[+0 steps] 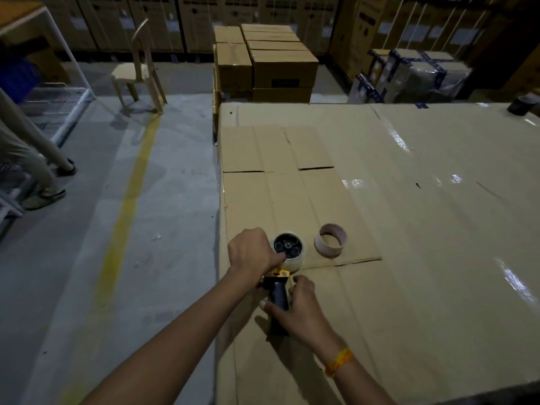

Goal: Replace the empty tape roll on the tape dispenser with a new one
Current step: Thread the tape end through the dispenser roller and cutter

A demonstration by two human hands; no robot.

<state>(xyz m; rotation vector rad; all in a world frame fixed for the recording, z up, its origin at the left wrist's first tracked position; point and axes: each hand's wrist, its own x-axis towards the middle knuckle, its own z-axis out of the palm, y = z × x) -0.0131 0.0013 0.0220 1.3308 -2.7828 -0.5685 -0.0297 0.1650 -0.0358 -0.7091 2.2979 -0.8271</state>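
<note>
Low centre of the frame: black-handled tape dispenser with yellow metal frame [279, 290] lying on the cardboard-covered desk [409, 200], near its left edge. Right hand [295, 312] wrapped around the black handle, fingers closed on it, probably to pin the tool down. Left hand [252, 252] just above, fingers curled against the clear new tape roll [289, 254] already seated on the black hub; probably pressing it home or hunting the loose end, though exact contact hidden behind the knuckles. Empty brown cardboard core [331, 239] standing on its rim just right of the dispenser, apart from it, set out of the way. Swap judged mostly done; threading the tape through the front likely remaining. Dark round object [523, 104] at far right edge, too dim to identify.
</note>
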